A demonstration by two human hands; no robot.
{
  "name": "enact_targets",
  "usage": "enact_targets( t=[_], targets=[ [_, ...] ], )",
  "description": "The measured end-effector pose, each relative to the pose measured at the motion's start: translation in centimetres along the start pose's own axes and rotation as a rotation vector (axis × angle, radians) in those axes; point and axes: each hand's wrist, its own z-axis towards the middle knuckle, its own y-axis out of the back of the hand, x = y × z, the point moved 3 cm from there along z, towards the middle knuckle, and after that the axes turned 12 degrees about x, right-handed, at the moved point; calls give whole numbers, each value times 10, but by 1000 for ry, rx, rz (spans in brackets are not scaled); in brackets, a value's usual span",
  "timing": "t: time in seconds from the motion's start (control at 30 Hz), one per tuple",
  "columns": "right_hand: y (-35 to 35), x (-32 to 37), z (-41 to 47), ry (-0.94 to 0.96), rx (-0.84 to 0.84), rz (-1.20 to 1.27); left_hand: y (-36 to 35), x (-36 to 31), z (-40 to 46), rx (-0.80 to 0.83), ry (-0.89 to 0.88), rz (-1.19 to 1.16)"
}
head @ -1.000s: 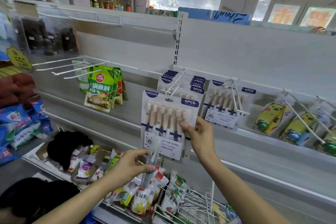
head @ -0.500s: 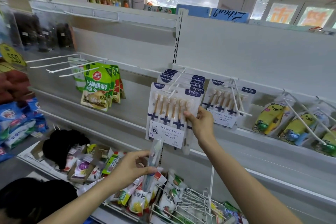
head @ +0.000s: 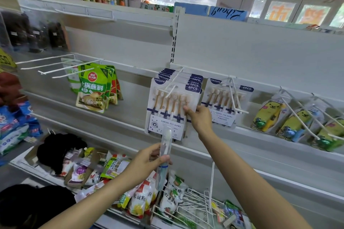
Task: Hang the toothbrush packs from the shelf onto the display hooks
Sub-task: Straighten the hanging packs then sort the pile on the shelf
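Right hand (head: 200, 119) pinching front toothbrush pack (head: 167, 109) (left hand (head: 149, 161) round single brush (head: 164, 152))

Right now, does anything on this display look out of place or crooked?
Yes. The front toothbrush pack on the hook hangs tilted, its bottom swung left while the right hand holds its edge. Loose white hooks also lie in a heap among the bags on the lower shelf.

Rear toothbrush packs (head: 168, 74) mostly hidden behind the front pack (head: 167, 109); count perhaps seven.
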Motion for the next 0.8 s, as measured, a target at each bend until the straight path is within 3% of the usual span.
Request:
enact_targets(
  t=[0.3, 0.43, 0.6, 0.8],
  targets=[
    [37, -16, -32, 20, -74, -157, -31, -31, 35, 54, -83, -33],
    [62, -18, -63, 101, -70, -64, -49, -37, 51, 64, -108, -56],
    [82, -18, -110, 151, 170, 136, -84, -41, 68, 132, -117, -98],
    [137, -47, -151, 99, 47, 123, -148, -56, 83, 269, -116, -73]
  ],
)
